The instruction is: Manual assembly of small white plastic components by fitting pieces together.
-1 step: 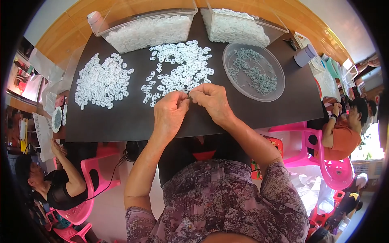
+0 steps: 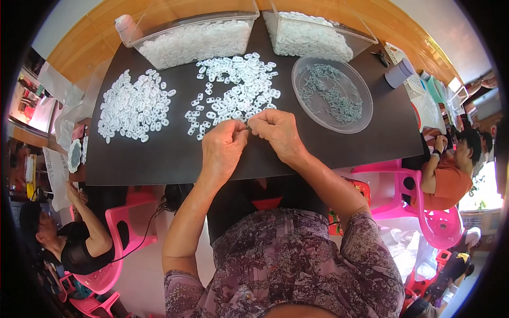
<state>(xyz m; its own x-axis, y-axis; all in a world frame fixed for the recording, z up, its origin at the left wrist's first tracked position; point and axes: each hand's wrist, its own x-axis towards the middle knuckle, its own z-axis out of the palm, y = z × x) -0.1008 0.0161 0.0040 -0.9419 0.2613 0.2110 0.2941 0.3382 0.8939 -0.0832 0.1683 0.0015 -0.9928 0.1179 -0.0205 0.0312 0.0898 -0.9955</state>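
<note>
My left hand (image 2: pixel 224 146) and my right hand (image 2: pixel 277 132) meet above the dark table (image 2: pixel 185 167), fingertips pinched close together. Whatever lies between them is too small and too covered to make out. Just beyond the fingers spreads a loose pile of small white oval plastic pieces with holes (image 2: pixel 241 95). Farther left lies a second pile of similar white pieces (image 2: pixel 133 106). To the right of my right hand, a round clear tray (image 2: pixel 366 119) holds many small grey-green slender parts (image 2: pixel 336 98).
Two clear bins, one at the back left (image 2: pixel 193 42) and one at the back right (image 2: pixel 313 34), hold white pieces. A lidded cup (image 2: pixel 398 73) and black pliers (image 2: pixel 379 57) stand at the right. People sit on pink chairs at the left (image 2: pixel 124 233) and right (image 2: pixel 395 185).
</note>
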